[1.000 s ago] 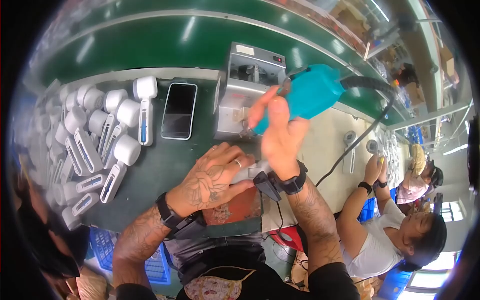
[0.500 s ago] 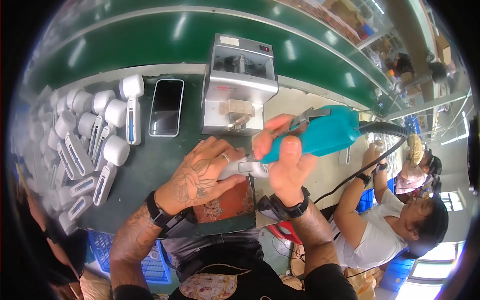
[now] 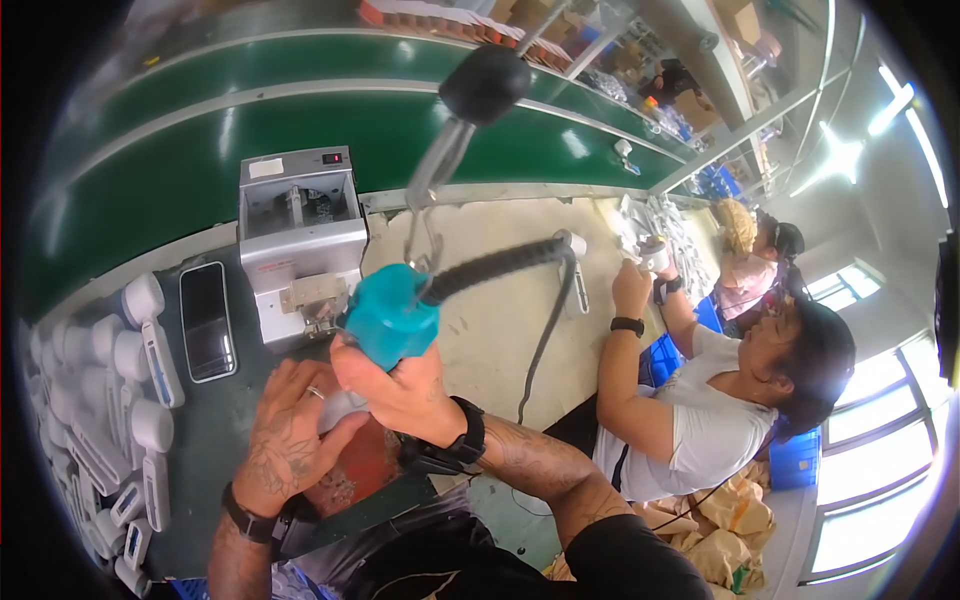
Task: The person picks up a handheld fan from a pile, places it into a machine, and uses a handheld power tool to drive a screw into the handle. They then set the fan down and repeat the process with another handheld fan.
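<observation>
My right hand (image 3: 410,400) is wrapped round a teal electric screwdriver (image 3: 392,318), which stands steeply with its top end toward me. Its tip is hidden behind my fingers. Under it, my left hand (image 3: 285,440) grips a smooth white plastic part (image 3: 345,408), thumb on the near side and fingers on the far side. Most of that part is covered by the two hands, which nearly touch. A reddish-brown work pad (image 3: 360,470) lies beneath them. From the tool's top a ribbed black cable (image 3: 495,268) runs off to the right, and a metal hook (image 3: 424,245) hangs just above.
Left stands a pile of white round-headed handles (image 3: 95,420), beside a phone (image 3: 207,320). A silver machine (image 3: 300,250) stands beyond my hands. A dark hanging weight (image 3: 485,85) dangles overhead. At right a co-worker (image 3: 690,400) holds a white piece; a green conveyor (image 3: 300,130) runs behind.
The view has swung right. The screwdriver has gone from leaning out to the right to standing steeply over the white part, and my right wrist has turned with it. Both hands keep hold.
</observation>
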Motion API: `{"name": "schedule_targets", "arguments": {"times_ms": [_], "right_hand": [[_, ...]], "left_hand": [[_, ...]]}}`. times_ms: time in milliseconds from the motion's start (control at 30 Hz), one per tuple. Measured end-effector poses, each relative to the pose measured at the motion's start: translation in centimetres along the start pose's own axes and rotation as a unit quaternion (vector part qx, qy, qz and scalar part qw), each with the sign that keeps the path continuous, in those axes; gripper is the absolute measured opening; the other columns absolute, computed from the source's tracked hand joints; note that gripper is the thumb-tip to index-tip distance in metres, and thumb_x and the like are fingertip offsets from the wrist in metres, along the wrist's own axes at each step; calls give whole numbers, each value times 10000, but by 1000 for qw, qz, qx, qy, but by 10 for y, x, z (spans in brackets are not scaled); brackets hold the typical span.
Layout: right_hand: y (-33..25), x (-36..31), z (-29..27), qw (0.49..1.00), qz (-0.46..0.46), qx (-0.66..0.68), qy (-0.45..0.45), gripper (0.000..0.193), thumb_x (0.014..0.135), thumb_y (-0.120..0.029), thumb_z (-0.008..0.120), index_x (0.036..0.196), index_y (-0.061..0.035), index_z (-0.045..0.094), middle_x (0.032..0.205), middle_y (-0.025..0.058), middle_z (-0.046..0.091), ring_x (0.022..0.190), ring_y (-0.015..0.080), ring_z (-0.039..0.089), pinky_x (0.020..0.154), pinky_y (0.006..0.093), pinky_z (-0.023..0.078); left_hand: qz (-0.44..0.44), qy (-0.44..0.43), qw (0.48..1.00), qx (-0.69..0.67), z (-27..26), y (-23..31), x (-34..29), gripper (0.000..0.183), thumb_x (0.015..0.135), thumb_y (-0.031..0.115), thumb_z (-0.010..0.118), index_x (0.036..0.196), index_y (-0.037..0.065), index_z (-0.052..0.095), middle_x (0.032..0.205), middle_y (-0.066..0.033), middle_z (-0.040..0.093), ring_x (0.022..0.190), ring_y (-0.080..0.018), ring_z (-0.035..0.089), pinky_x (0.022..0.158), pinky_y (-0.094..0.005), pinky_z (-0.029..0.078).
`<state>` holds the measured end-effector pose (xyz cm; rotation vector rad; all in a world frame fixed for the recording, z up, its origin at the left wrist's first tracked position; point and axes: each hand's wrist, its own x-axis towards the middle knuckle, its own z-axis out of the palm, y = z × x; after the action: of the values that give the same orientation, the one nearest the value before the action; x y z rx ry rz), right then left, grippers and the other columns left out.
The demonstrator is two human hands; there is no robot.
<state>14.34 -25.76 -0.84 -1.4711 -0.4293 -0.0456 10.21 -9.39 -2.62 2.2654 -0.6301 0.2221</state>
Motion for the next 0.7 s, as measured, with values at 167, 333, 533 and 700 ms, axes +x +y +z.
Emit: {"name": "schedule_targets", "arguments": {"times_ms": [167,333,533,700], "right_hand": [[0,3,-5,1000,5,-8,14,172,917,-152,688,918,2,612,706,10,592,620,73,527,546,254,429],[-9,2,-17,999,-30,15,-17,245,977,-137,572,1143,10,467,924,110,589,685,136,580,620,284,479],[-21,17,3,997,-44,43,38,432,980,-363,608,1141,22,497,818,100,607,667,147,590,610,290,480],[-25,42,3,993,-103,-8,57,491,983,-455,571,1082,26,549,681,55,591,643,133,576,594,271,456]], "left_hand": [[1,-6,1000,14,1,1,4,371,798,226,735,1080,10,628,1061,-140,591,987,-377,543,890,-470,441],[-30,-36,998,-29,-1,3,6,401,804,231,742,1113,-6,649,1084,-177,586,1004,-408,538,910,-485,438],[14,16,999,25,-5,1,0,364,794,199,728,1090,6,642,1014,-127,583,938,-341,539,815,-440,451],[41,17,999,-20,-1,-5,3,358,845,204,664,1142,11,616,1046,-126,579,946,-322,538,839,-445,445]]}}
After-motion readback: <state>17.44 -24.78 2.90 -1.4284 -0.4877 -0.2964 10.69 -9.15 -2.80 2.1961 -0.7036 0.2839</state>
